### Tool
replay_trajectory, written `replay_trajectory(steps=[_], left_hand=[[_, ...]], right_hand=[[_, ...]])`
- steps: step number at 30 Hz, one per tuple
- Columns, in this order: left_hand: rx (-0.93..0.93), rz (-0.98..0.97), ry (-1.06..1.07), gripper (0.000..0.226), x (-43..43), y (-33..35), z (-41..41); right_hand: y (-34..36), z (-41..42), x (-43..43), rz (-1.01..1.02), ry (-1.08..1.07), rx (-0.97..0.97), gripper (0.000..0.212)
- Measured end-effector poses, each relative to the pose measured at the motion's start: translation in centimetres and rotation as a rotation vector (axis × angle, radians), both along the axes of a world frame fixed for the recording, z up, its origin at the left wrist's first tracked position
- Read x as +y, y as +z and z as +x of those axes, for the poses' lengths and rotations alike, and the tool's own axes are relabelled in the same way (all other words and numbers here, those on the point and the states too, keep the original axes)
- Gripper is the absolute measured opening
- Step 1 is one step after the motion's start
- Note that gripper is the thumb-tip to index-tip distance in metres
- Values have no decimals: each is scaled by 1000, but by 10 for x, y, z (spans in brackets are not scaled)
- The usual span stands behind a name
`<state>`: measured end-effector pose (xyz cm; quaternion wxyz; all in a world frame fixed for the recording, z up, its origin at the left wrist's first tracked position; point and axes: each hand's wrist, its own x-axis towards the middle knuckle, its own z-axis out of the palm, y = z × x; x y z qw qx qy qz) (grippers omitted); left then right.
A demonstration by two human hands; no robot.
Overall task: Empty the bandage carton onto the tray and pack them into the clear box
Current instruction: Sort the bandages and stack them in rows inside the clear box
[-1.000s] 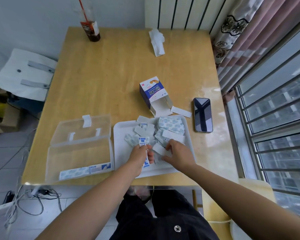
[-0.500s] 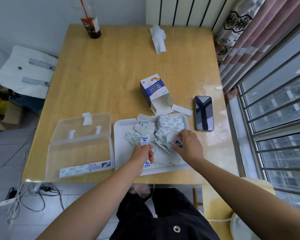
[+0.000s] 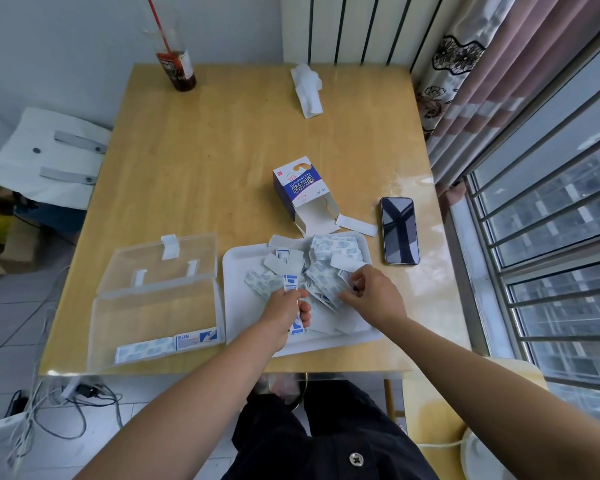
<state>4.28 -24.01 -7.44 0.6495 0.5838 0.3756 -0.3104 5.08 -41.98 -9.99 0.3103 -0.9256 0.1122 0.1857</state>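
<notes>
Left hand (image 3: 284, 311) grips a bandage stack (image 3: 291, 289) over the tray (image 3: 238, 306); right hand (image 3: 374, 296) pinches one from the pile (image 3: 326, 268).

Glossy wooden table (image 3: 222, 161), clear plastic box (image 3: 153, 306), matt white tray (image 3: 236, 271), cardboard carton (image 3: 302, 192).

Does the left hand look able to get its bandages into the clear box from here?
Probably yes. The left hand, gripping a few bandages, is just beside the clear box, whose lid lies open, and nothing stands between them.
</notes>
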Motion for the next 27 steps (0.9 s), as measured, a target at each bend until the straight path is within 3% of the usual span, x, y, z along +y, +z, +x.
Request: replay_trajectory(steps=[2, 5, 8, 13, 18, 22, 25, 27], left_hand=[[10, -3, 2, 17, 0, 0, 0], [25, -9, 8, 18, 1, -1, -1], [28, -28, 29, 19, 2, -1, -2], [9, -99, 82, 21, -7, -1, -1], [-16, -278, 111, 56, -20, 7, 0], [-116, -210, 108, 34, -16, 14, -6], [-133, -203, 196, 37, -5, 11, -9], [-144, -186, 225, 38, 6, 8, -12]], right_hand=[[-4, 1, 3, -33, 9, 26, 27], [-7, 6, 5, -106, 40, 48, 13], [-1, 7, 3, -115, 3, 7, 18], [16, 0, 14, 124, 59, -91, 16], [29, -3, 51, 271, 142, -25, 25], [31, 0, 62, 368, 134, 44, 18], [29, -2, 59, 609, 64, 153, 12], [26, -5, 61, 628, -25, 130, 19]])
